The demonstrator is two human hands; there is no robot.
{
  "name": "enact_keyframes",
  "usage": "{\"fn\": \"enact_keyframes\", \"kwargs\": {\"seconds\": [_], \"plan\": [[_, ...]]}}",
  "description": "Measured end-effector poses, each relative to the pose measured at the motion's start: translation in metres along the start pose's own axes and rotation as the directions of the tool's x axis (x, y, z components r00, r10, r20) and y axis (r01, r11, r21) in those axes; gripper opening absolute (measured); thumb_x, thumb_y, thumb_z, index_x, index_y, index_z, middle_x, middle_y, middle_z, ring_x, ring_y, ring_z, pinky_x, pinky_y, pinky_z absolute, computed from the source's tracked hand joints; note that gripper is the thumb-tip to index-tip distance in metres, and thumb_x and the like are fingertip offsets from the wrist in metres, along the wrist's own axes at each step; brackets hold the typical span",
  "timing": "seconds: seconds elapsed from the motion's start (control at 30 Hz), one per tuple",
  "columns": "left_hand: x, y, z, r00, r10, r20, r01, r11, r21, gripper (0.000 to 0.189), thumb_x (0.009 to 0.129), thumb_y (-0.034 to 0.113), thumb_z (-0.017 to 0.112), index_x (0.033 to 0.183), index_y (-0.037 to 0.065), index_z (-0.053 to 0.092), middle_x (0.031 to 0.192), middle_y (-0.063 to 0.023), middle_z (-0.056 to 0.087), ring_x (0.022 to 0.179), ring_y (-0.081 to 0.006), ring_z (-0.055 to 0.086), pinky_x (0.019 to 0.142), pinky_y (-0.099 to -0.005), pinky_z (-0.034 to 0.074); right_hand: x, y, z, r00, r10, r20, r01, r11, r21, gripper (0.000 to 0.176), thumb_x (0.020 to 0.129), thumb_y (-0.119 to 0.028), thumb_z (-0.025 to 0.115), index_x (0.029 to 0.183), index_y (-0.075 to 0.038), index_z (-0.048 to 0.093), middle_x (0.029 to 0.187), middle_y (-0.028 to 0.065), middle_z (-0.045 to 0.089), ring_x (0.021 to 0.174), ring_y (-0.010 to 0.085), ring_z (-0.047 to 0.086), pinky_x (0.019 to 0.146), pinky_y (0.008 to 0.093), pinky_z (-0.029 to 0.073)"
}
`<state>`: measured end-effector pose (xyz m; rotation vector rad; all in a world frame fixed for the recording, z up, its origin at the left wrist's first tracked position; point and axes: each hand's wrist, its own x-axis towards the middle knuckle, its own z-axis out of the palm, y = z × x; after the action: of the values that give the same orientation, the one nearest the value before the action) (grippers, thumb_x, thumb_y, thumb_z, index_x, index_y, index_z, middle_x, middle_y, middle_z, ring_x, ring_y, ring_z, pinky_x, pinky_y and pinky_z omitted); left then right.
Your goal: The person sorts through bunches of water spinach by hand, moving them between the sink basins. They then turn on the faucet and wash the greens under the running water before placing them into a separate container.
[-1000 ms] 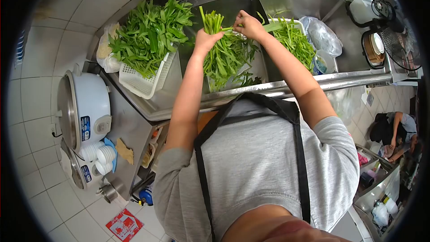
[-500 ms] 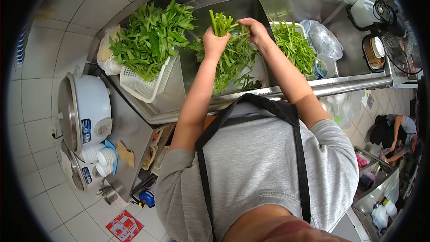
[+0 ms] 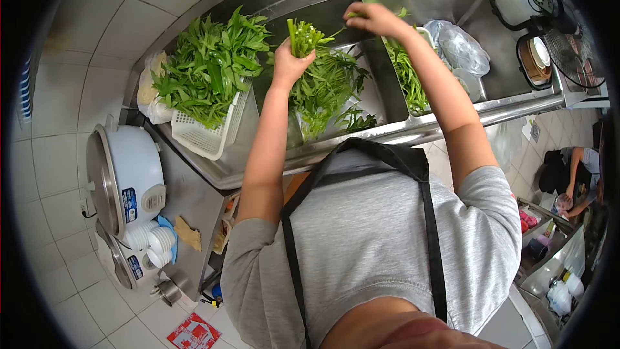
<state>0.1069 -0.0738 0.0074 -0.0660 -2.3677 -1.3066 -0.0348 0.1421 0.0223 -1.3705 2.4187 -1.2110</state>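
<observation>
Your left hand (image 3: 292, 64) clamps a bunch of greens (image 3: 303, 37) over the sink (image 3: 389, 81); your right hand (image 3: 374, 18) is apart, its grip unclear. Things look partway: leafy stems (image 3: 210, 64) heap the basket (image 3: 199, 138), this bunch unfinished.

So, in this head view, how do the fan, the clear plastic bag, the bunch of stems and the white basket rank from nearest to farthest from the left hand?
From the left hand:
1. Bunch of stems: in its grip.
2. White basket: to its left.
3. Clear plastic bag: right, past the right arm.
4. Fan: far right.
</observation>
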Motion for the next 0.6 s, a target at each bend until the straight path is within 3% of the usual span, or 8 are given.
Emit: {"fn": "enact_keyframes", "kwargs": {"seconds": [0.07,0.17,0.23,0.27,0.33,0.47,0.53,0.6], "plan": [[0.007,0.005,0.008,0.998,0.011,0.062,-0.008,0.998,-0.059,0.029,0.063,0.008,0.067,0.09,0.001,0.059,0.087,-0.0114,0.061,0.078,-0.0253,0.06,0.071,-0.0315,0.046,0.002,-0.006,0.013,0.991,-0.111,0.069,0.118,0.988,-0.103,0.021,0.074,-0.019,0.061,0.09,-0.006,0.06,0.087,0.0133,0.062,0.084,0.0299,0.059,0.074,0.0354,0.045],[0.015,0.018,0.02,0.992,0.085,0.093,-0.081,0.996,-0.043,0.03,0.062,0.008,0.066,0.091,0.002,0.059,0.084,-0.0107,0.06,0.077,-0.0254,0.059,0.072,-0.0332,0.045,-0.002,0.001,0.013,0.995,-0.053,0.082,0.066,0.985,-0.162,0.019,0.073,-0.019,0.061,0.087,-0.006,0.061,0.082,0.0118,0.062,0.078,0.0275,0.059,0.071,0.0345,0.045],[0.019,0.018,0.026,0.99,0.104,0.091,-0.1,0.994,-0.047,0.029,0.063,0.007,0.066,0.09,0.001,0.059,0.083,-0.01,0.061,0.076,-0.0231,0.06,0.071,-0.0323,0.046,-0.013,0.002,0.005,0.994,0.111,-0.015,-0.109,0.991,0.073,0.02,0.071,-0.021,0.062,0.085,-0.007,0.062,0.077,0.0106,0.062,0.072,0.0232,0.059,0.068,0.0329,0.045],[0.023,0.019,0.034,0.989,0.121,0.079,-0.118,0.992,-0.05,0.027,0.064,0.007,0.066,0.09,0.001,0.059,0.083,-0.0092,0.061,0.076,-0.0208,0.06,0.07,-0.0314,0.046,-0.017,0.006,0.004,0.99,0.09,-0.11,-0.075,0.989,0.131,0.022,0.072,-0.025,0.062,0.085,-0.008,0.062,0.074,0.0084,0.061,0.069,0.0173,0.058,0.066,0.031,0.044],[0.029,0.019,0.052,0.994,0.083,0.073,-0.068,0.98,-0.188,0.023,0.067,0.006,0.065,0.089,0.0,0.059,0.081,-0.0075,0.062,0.074,-0.0159,0.06,0.069,-0.029,0.046,-0.022,0.028,0.01,0.951,0.228,-0.21,-0.164,0.945,0.283,0.025,0.073,-0.03,0.061,0.087,-0.009,0.063,0.074,0.007,0.061,0.071,0.0139,0.056,0.068,0.0297,0.044],[0.039,0.053,0.085,0.993,0.087,0.079,-0.073,0.982,-0.172,0.021,0.067,0.006,0.065,0.086,0.0,0.059,0.079,-0.0071,0.062,0.072,-0.0142,0.06,0.067,-0.028,0.046,-0.041,0.026,-0.004,0.772,0.511,-0.378,-0.316,0.825,0.469,0.025,0.069,-0.028,0.064,0.083,-0.008,0.064,0.073,0.0097,0.062,0.071,0.0172,0.057,0.069,0.0295,0.044],[0.045,0.058,0.101,0.984,0.17,0.053,-0.163,0.98,-0.112,0.02,0.066,0.006,0.066,0.084,0.0,0.059,0.077,-0.0079,0.061,0.069,-0.0168,0.06,0.065,-0.0287,0.046,-0.05,0.032,-0.011,0.671,0.457,-0.584,-0.251,0.881,0.401,0.021,0.073,-0.024,0.061,0.082,-0.005,0.063,0.063,0.0004,0.056,0.06,0.008,0.05,0.056,0.0245,0.042],[0.05,0.059,0.119,0.981,0.192,0.042,-0.183,0.969,-0.164,0.019,0.065,0.009,0.066,0.081,0.0,0.059,0.077,-0.0089,0.061,0.068,-0.0189,0.06,0.064,-0.0297,0.046,-0.059,0.058,-0.031,0.501,0.471,-0.726,-0.358,0.877,0.322,0.023,0.073,-0.025,0.063,0.083,-0.005,0.063,0.065,0.0017,0.058,0.057,0.0099,0.052,0.053,0.0267,0.044]]}}
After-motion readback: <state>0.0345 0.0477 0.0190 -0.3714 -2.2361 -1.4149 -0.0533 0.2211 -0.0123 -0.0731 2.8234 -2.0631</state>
